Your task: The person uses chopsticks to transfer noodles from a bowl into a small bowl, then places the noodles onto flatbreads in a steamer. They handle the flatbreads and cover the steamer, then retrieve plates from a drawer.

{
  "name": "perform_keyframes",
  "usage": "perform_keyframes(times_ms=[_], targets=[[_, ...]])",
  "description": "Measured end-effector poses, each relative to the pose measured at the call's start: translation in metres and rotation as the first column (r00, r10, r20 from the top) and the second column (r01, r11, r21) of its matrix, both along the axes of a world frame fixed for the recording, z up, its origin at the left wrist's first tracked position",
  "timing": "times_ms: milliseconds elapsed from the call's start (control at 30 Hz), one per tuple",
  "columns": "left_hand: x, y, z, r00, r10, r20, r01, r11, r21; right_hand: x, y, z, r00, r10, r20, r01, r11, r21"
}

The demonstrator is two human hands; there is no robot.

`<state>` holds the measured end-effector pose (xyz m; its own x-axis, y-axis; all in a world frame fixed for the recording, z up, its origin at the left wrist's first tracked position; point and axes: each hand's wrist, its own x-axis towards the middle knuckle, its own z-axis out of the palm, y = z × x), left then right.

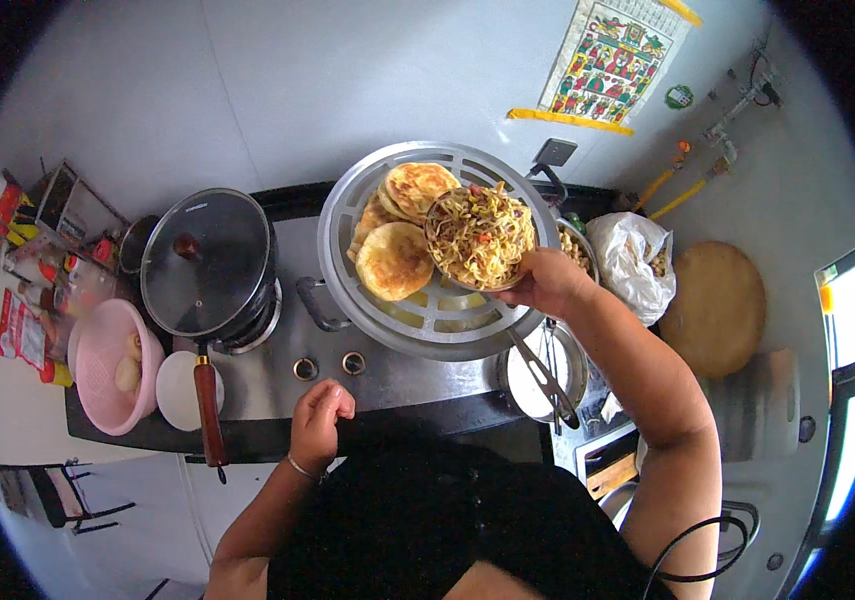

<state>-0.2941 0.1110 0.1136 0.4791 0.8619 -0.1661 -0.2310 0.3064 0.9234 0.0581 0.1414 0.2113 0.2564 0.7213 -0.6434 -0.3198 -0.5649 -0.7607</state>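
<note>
My right hand [547, 281] grips the rim of a round bowl heaped with yellowish stir-fried shreds [481, 238] flecked with red and green. The bowl is over the right half of a large metal steamer rack [447, 322] with slots; whether it touches the rack cannot be made out. Several browned flatbreads [393, 262] lie on the rack's left half, beside the bowl. My left hand [323, 413] is loosely closed, with nothing seen in it, in front of the two stove knobs [305, 369] at the counter's front edge.
A lidded black pan [205, 265] stands on the left burner, its wooden handle [209, 410] jutting forward. Left of it are a pink basket [97, 352] and a white bowl [178, 390]. To the right sit a pot with tongs [544, 380], a white plastic bag [612, 242] and a round board [715, 308].
</note>
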Motion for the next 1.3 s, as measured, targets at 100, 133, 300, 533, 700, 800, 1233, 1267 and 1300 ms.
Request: perform_keyframes(times_ms=[100, 133, 300, 533, 700, 800, 1233, 1267, 1300], targets=[[0.0, 0.002, 0.003, 1.0, 0.016, 0.003, -0.016, 1.0, 0.002, -0.004, 0.001, 0.003, 1.0, 0.004, -0.006, -0.004, 1.0, 0.011], [0.001, 0.003, 0.002, 0.999, 0.032, 0.006, -0.032, 0.999, -0.002, -0.004, 0.001, 0.002, 1.0, 0.006, -0.003, -0.006, 1.0, 0.011], [0.002, 0.004, -0.002, 1.0, -0.001, -0.011, 0.001, 1.0, 0.013, -0.002, -0.002, -0.001, 0.999, 0.037, -0.013, -0.037, 0.999, 0.017], [0.01, -0.003, 0.001, 1.0, -0.01, 0.02, 0.01, 1.0, 0.029, -0.002, -0.006, -0.002, 0.992, -0.023, -0.121, 0.031, 0.998, 0.061], [0.018, -0.008, 0.005, 0.999, -0.027, 0.028, 0.026, 1.0, 0.017, 0.006, -0.02, -0.002, 0.993, 0.041, -0.108, -0.028, 0.992, 0.124], [0.02, -0.01, 0.0, 0.995, -0.091, -0.05, 0.097, 0.986, 0.135, 0.02, -0.047, 0.004, 0.998, 0.061, -0.036, -0.052, 0.978, 0.204], [0.083, -0.04, 0.002, 0.954, -0.3, -0.004, 0.3, 0.954, 0.004, 0.067, -0.383, -0.045, 0.313, -0.429, 0.847, 0.427, 0.86, 0.278], [0.083, -0.043, -0.002, 0.929, -0.369, -0.031, 0.371, 0.924, 0.091, 0.078, -0.416, -0.061, 0.146, -0.301, 0.942, 0.507, 0.841, 0.19], [0.088, -0.045, 0.003, 0.93, -0.365, -0.037, 0.367, 0.928, 0.072, 0.077, -0.442, -0.057, 0.132, -0.243, 0.961, 0.6, 0.791, 0.118]])
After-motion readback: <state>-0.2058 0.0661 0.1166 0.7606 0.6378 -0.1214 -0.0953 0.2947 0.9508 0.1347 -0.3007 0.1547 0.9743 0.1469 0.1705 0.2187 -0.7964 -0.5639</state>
